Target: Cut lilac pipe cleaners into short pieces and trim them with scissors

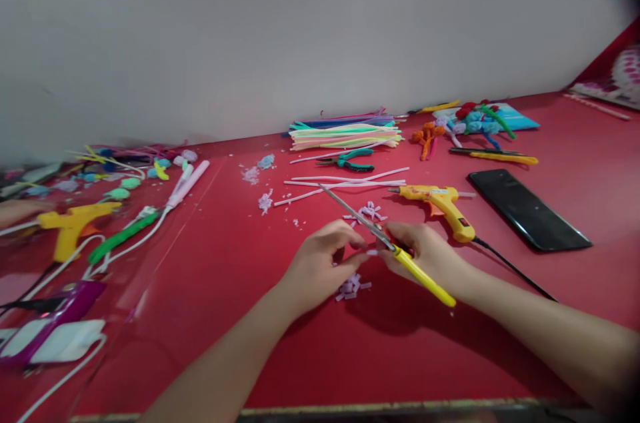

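Note:
Yellow-handled scissors (425, 279) are in my right hand (425, 251), their blades pointing up and to the left. My left hand (325, 259) is closed in a pinch just left of the scissors. A short lilac piece of pipe cleaner (373, 252) shows at its fingertips, between the two hands. Below the left fingers lies a small pile of cut lilac pieces (351, 286). More cut pieces (371, 211) lie just beyond the blades. Several long pale pink pipe cleaners (350, 183) rest on the red table (215, 336) farther back.
A yellow glue gun (445, 203) and a black phone (527, 209) lie at right. Pliers (350, 160) and a pipe cleaner bundle (345, 136) are behind. Left are another glue gun (75, 223), a purple power strip (75, 313), cables and another person's hand (20, 211).

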A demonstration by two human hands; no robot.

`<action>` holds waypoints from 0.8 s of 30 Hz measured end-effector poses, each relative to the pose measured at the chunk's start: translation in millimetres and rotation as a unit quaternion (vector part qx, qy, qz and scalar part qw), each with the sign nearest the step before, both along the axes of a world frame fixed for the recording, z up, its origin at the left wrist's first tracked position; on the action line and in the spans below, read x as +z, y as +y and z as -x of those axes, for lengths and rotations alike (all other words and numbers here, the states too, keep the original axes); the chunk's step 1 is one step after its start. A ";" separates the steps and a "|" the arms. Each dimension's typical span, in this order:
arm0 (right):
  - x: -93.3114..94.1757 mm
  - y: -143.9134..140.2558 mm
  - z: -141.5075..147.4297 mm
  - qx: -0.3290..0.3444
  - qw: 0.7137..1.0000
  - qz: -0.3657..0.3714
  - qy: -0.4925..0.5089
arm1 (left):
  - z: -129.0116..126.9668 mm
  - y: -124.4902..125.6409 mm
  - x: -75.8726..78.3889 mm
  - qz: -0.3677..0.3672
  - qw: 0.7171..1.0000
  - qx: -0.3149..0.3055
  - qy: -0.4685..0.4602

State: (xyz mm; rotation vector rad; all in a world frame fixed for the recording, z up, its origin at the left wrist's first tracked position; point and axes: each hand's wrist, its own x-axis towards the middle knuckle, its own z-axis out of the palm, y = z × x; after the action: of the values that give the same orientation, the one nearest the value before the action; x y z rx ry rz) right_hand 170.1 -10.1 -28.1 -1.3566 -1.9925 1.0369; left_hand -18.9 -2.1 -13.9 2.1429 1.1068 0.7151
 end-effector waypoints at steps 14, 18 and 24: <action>1.8 -4.3 4.7 -0.022 1.000 -0.013 -0.004 | -12.1 -6.9 -6.7 0.057 0.996 0.070 -0.026; 8.2 -3.5 -1.3 -0.056 0.997 -0.030 -0.052 | -4.5 2.9 -5.4 0.170 0.949 0.152 -0.217; 13.0 -5.5 -1.5 -0.058 0.974 -0.091 -0.201 | 9.5 8.2 2.5 0.244 0.839 0.211 -0.438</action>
State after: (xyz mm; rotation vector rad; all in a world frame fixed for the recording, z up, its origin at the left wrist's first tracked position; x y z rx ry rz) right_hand 171.6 -15.6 -15.2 -1.6561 -2.1940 0.5408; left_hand -28.4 6.1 -11.4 0.9299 1.0591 1.2708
